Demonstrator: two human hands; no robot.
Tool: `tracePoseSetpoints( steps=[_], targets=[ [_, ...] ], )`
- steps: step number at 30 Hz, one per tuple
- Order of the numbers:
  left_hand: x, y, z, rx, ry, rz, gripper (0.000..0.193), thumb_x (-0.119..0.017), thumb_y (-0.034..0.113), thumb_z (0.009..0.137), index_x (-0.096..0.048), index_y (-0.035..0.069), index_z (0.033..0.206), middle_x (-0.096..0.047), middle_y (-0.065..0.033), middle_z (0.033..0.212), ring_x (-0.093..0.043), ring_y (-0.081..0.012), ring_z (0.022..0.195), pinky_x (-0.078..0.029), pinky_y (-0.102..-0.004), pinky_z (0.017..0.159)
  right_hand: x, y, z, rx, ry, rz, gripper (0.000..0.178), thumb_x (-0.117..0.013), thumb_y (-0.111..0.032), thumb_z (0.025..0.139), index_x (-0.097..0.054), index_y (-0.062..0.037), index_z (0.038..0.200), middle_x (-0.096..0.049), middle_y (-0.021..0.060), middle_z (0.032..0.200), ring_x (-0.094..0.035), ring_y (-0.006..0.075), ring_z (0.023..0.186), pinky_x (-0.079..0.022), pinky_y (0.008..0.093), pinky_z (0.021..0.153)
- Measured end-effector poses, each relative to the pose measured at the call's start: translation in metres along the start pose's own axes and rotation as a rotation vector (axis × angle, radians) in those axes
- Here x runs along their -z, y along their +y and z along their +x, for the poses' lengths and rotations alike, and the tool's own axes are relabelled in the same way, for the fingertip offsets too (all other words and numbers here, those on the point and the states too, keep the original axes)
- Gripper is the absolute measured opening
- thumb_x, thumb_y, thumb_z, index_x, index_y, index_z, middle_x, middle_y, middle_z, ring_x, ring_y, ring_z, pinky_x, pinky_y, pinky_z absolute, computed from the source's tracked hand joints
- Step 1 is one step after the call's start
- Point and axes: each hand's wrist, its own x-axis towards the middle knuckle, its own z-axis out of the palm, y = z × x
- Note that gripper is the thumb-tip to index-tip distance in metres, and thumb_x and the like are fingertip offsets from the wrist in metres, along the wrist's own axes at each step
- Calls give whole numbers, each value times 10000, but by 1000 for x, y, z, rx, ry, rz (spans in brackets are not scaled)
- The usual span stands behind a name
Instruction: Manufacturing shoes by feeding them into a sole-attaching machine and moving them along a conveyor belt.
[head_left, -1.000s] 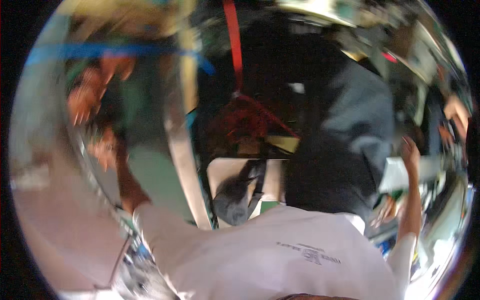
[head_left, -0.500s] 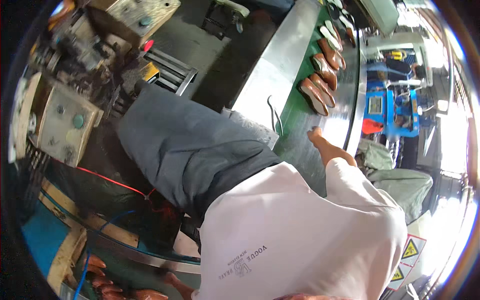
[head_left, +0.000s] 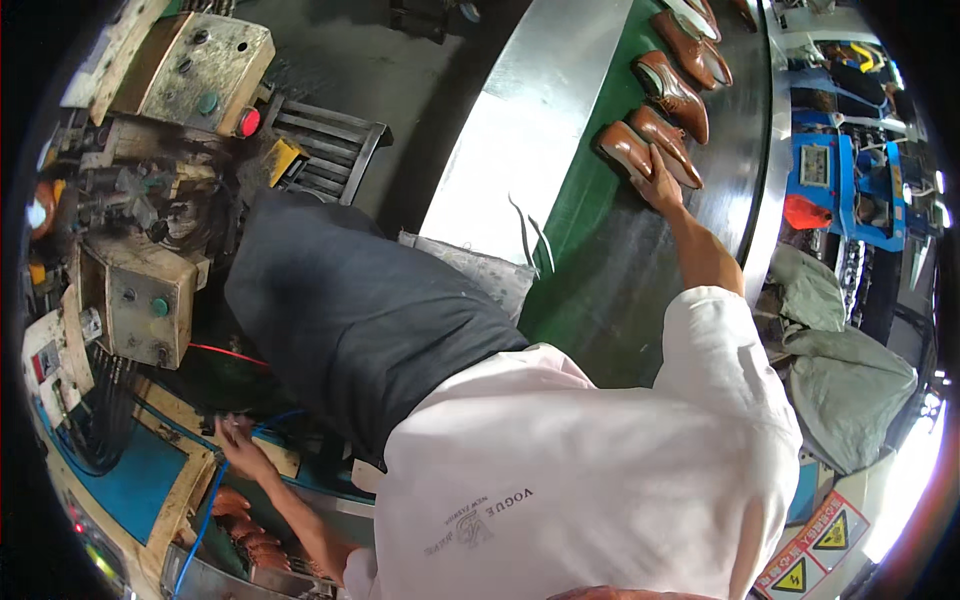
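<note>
The right hand is at the far right, its fingers closed about the near end of a glossy brown shoe; one finger lies between that shoe and its neighbour, which sits just to the right. Both shoes rest on a long green worktop, at the near end of a row of brown shoes that runs toward the far side. A bright metal panel borders the worktop on the left, and near its lower end two thin curved rods stick up beside a grey pad. The left hand is at the near left, well apart from the right one, beside a blue cable and a worn wooden frame with a blue panel; whether its fingers are closed on anything I cannot tell. Below it, nearer the body, more brown shoes lie close together, partly hidden by the forearm. Farther left stand two grimy control boxes, the far one bearing a red button. Grey-green cloth covers hang to the right of the worktop, with a blue machine beyond them.
</note>
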Motion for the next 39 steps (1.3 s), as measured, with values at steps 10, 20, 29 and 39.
tracePoseSetpoints(
  steps=[10, 20, 29, 39],
  targets=[
    [-347, 290, -38, -333, -830, -417, 438, -635, 86, 1120, -587, -37, 1538, -713, -196, 1382, -749, -279, 1205, -595, -387, 1075, -26, -130, -117, -140, -38, 984, 891, -863, -324, 930, -468, 43, 1639, -681, 186, 1455, -683, 256, 1255, -558, 382, 1056],
    [-352, 352, -2, -960, -497, -168, 271, -688, 152, 1067, -757, -7, 1275, -765, -229, 1204, -730, -410, 1133, -584, -462, 944, 61, -417, -188, 424, -590, 972, 994, -887, -373, 902, -426, 75, 1659, -630, 250, 1534, -635, 314, 1376, -479, 400, 1188],
    [-231, 232, 57, -647, -248, 28, 249, -679, 188, 1081, -779, 12, 1226, -761, -224, 1114, -738, -412, 1047, -568, -456, 911, 17, -515, -261, 1296, -134, 73, 1025, -953, -332, 796, -451, -358, 1689, -229, 304, 1756, -546, 493, 1338, -541, 534, 1140],
    [-229, 213, 51, -536, -109, -109, 278, -705, 200, 1057, -790, -7, 1222, -783, -224, 1164, -756, -409, 1091, -579, -450, 946, 3, -505, -265, 1367, -72, -4, 867, -920, -274, 817, -573, -396, 1602, -180, 320, 1771, -506, 502, 1357, -573, 536, 1104]
  ],
)
